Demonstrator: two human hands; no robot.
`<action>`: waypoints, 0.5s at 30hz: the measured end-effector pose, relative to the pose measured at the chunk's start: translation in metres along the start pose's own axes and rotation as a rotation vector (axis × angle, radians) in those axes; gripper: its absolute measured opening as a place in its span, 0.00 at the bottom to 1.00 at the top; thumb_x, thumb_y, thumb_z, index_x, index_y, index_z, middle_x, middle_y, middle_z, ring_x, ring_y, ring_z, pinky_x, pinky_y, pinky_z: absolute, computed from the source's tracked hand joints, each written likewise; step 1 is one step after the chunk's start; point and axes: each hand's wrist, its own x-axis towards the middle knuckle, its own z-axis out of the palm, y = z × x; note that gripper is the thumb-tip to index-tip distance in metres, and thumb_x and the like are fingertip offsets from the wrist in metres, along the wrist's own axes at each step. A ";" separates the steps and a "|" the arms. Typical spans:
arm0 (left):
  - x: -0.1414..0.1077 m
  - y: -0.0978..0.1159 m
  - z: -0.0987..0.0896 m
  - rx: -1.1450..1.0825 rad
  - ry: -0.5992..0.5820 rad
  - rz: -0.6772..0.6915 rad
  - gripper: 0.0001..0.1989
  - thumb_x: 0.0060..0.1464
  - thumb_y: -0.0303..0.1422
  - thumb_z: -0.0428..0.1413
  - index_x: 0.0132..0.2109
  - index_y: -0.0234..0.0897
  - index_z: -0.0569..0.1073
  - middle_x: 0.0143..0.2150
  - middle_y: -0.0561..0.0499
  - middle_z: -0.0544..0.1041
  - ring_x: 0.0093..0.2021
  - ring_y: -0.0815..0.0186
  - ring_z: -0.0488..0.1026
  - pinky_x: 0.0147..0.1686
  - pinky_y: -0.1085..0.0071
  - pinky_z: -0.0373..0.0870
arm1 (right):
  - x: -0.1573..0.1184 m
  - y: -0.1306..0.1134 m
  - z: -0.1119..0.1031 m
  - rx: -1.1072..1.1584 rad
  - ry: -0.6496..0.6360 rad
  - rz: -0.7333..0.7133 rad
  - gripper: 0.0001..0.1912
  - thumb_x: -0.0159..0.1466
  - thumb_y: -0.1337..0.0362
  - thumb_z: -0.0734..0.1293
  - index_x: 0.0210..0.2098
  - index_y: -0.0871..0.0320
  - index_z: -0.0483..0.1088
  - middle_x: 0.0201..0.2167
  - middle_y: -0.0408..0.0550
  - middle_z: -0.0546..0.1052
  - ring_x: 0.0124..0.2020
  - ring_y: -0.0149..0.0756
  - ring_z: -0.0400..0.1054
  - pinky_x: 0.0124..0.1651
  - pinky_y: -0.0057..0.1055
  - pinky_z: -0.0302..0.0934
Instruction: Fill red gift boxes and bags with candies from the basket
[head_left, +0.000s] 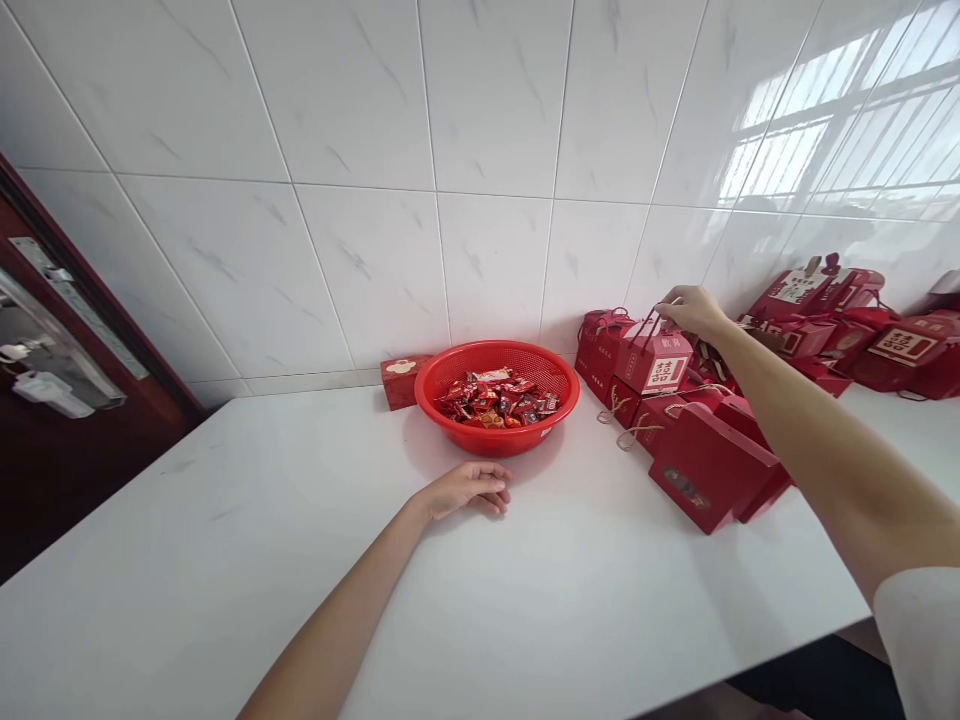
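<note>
My right hand (691,308) pinches the dark red cord handle of a small red gift box (651,358). The box has a cream label with a red character on its front and sits at the top of a cluster of red boxes. My left hand (471,488) rests on the white table with its fingers loosely bent and apart, holding nothing. Just beyond it stands a round red plastic basket (495,440), and wrapped sweets (499,400) in red and brown wrappers fill its bottom.
A small red box (401,382) stands behind the basket's left side. Red gift bags (712,465) with twine handles lie near my right forearm. More red boxes (817,320) are piled along the tiled wall (360,240). A dark red door (67,400) is at the left.
</note>
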 end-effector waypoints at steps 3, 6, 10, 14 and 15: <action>0.000 0.000 0.000 -0.002 -0.001 0.001 0.26 0.41 0.44 0.71 0.43 0.34 0.75 0.34 0.49 0.79 0.35 0.63 0.79 0.44 0.64 0.73 | 0.003 0.005 0.003 -0.026 -0.005 -0.013 0.08 0.61 0.71 0.68 0.27 0.57 0.65 0.20 0.42 0.71 0.21 0.30 0.69 0.31 0.32 0.73; 0.000 0.001 0.001 -0.005 0.003 -0.001 0.28 0.40 0.45 0.72 0.44 0.34 0.75 0.34 0.49 0.79 0.35 0.63 0.79 0.43 0.65 0.73 | 0.003 0.010 0.007 -0.078 -0.047 -0.024 0.08 0.61 0.69 0.68 0.27 0.57 0.65 0.20 0.43 0.72 0.21 0.31 0.69 0.32 0.32 0.72; 0.001 0.000 0.001 -0.001 0.007 0.000 0.29 0.38 0.46 0.72 0.43 0.34 0.75 0.33 0.49 0.79 0.35 0.63 0.79 0.42 0.66 0.73 | 0.001 0.013 0.013 -0.200 -0.150 -0.048 0.10 0.58 0.68 0.70 0.23 0.57 0.66 0.20 0.46 0.73 0.24 0.35 0.70 0.34 0.33 0.69; 0.002 0.000 0.000 -0.001 0.007 -0.001 0.29 0.39 0.46 0.72 0.43 0.34 0.75 0.34 0.49 0.79 0.35 0.63 0.79 0.42 0.66 0.73 | 0.002 0.013 0.014 -0.344 -0.194 -0.093 0.13 0.55 0.60 0.74 0.22 0.57 0.68 0.24 0.48 0.74 0.35 0.44 0.71 0.40 0.37 0.65; 0.002 0.000 0.000 0.000 0.005 -0.001 0.28 0.39 0.46 0.72 0.43 0.34 0.75 0.34 0.49 0.79 0.35 0.63 0.79 0.42 0.65 0.73 | 0.002 0.013 0.013 -0.376 -0.206 -0.099 0.14 0.54 0.58 0.75 0.22 0.56 0.68 0.26 0.49 0.74 0.37 0.46 0.71 0.41 0.37 0.64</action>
